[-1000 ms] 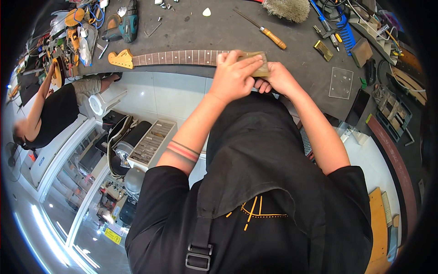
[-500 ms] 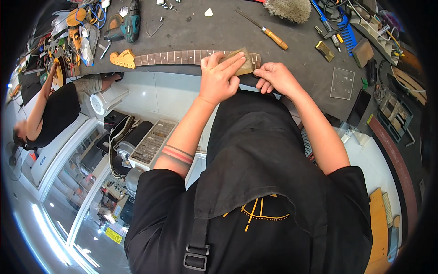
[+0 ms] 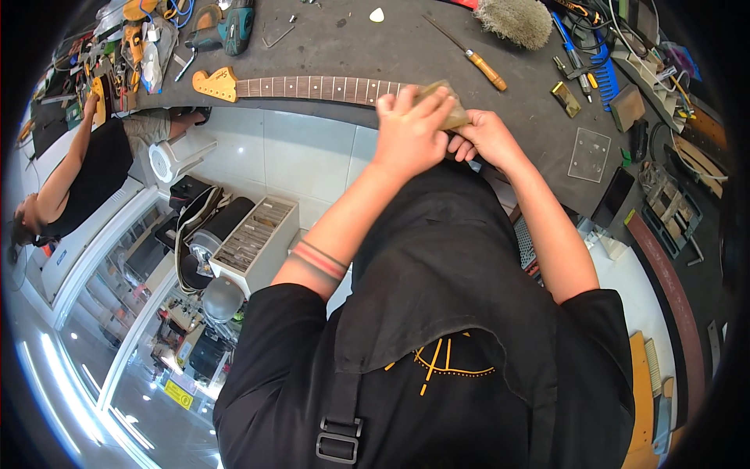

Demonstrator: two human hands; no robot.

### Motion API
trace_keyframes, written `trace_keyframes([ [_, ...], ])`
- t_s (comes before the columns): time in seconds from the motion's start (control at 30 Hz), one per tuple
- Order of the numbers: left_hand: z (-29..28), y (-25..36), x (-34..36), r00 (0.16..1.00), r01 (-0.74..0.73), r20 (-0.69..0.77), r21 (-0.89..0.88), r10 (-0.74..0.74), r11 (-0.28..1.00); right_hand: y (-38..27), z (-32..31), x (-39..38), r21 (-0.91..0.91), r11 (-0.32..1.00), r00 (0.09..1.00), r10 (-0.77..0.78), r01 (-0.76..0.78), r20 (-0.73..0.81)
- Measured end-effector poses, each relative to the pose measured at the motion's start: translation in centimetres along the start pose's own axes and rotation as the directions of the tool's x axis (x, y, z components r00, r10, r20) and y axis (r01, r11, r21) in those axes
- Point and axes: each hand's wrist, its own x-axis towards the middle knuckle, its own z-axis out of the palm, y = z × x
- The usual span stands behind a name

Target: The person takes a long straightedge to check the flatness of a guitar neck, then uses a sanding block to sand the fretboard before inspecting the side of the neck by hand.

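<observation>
A guitar neck [image 3: 328, 87] lies lengthwise along the near edge of the workbench, its pale wooden headstock [image 3: 216, 84] to the left and its dark fretboard facing up. Over its right end bends an olive-tan sheet [image 3: 451, 112], sandpaper-like and partly blurred. My left hand [image 3: 412, 131] is closed over this sheet, fingers curved on top of it, hiding part of the fretboard. At the neck's right end, my right hand [image 3: 486, 139] pinches the neck with thumb above and fingers curled beneath. The exact grip there is partly hidden.
Beyond the neck lie a wooden-handled pointed tool [image 3: 486, 70], a green-black power drill [image 3: 236, 30] and a white pick [image 3: 376, 15]. A bristly brush [image 3: 513, 22], a clear plate [image 3: 589, 155] and a phone [image 3: 613, 187] are rightward. Another person [image 3: 86, 172] works far left.
My left hand has slid right with the sheet toward the neck's end, its fingers now more bent. My right hand still grips there. The whole view has shifted slightly.
</observation>
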Motion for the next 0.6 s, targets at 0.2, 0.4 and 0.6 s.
trace_keyframes([
  [0.2, -2.2, -3.9, 0.3, 1.000, -0.015, 0.005, 0.081, 0.014, 0.997, -0.6, 0.3, -0.3, -0.029, 0.999, 0.999, 0.039, -0.039, -0.015],
  [0.4, -0.1, -0.3, 1.9, 0.995, -0.096, 0.003, -0.003, 0.096, 0.995, 0.6, 0.0, 0.3, -0.023, 0.998, 0.998, -0.055, 0.055, 0.005],
  [0.6, -1.6, -2.1, 1.8, 0.992, -0.128, 0.004, 0.116, 0.128, 0.985, 0.1, 0.2, -0.1, -0.010, 1.000, 1.000, -0.013, 0.013, -0.027],
])
